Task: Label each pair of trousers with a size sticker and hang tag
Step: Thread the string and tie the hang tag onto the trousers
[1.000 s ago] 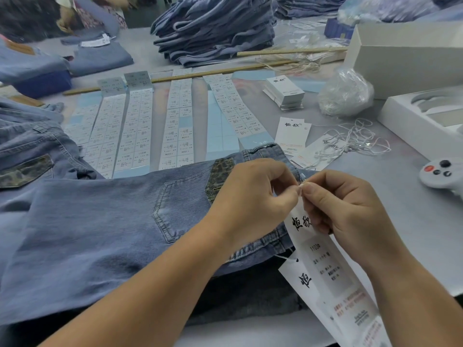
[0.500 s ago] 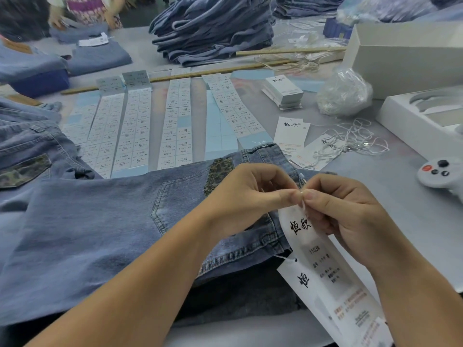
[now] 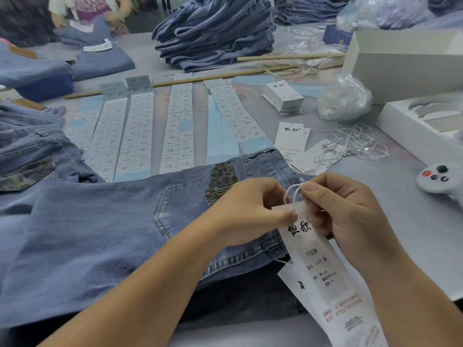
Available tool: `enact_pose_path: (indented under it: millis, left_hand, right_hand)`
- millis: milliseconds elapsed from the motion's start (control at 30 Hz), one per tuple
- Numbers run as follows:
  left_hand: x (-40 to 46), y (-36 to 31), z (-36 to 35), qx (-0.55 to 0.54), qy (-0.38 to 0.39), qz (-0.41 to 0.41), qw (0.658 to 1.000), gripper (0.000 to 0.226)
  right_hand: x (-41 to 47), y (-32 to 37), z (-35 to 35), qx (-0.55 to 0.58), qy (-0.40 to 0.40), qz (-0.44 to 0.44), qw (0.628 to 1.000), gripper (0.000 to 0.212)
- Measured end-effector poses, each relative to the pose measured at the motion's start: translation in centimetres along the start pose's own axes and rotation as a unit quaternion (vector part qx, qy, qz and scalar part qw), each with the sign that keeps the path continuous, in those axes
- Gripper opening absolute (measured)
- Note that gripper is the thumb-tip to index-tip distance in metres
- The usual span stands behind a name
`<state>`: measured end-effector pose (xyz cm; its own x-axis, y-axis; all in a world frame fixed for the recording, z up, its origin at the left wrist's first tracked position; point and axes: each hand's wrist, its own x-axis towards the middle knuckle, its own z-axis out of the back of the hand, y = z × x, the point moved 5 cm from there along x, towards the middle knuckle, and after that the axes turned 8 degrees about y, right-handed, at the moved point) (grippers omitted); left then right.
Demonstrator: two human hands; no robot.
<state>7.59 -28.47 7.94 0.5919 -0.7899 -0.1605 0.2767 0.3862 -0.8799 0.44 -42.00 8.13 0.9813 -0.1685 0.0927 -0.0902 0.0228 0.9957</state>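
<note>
The hang tag is held just past the waistband of the folded trousers, near the front edge of the worktop, towards its right side. It is pinched at its top by the thumb and forefinger of the left hand, while the right hand pinches the white string loop that rises from the top of the tag. The tag is judged to be light, thin card: stiff enough to hang flat, but easily creased, so it is best taken at the top edge beside the hole and not in the printed middle. The string is thin and limp and is likely to slip; a fingertip pinch close to the tag is probably needed. The denim looks soft and rather heavy, so it should stay in place when the string is pulled. The hole of the tag and the way the string passes through it are hidden by the fingers, and whether the string already goes through a belt loop cannot be told. A second tag lies partly under the first one. The lower end of the tag is cut off by the frame, and its small print is too blurred to be read.
</note>
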Motion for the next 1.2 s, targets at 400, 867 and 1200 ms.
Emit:
enact_pose_path:
  millis: [400,867,1200]
  left_hand:
    - [-1.4,0.1,1.0,-0.096,0.065,0.002,0.993,0.035]
    - [-2.4,1.2,1.8,-0.075,-0.104,0.051,0.99,0.009]
    - [-6.9,4.6,6.8,0.286,-0.212,0.097,0.93,0.022]
  right_hand:
    - [0.3,1.5,-0.3,-0.106,0.0,-0.003,0.994,0.009]
    - [0.5,4.0,-0.6,-0.418,0.126,-0.046,0.898,0.045]
    - [1.3,3.1,-8.1,-0.551,0.224,0.044,0.802,0.027]
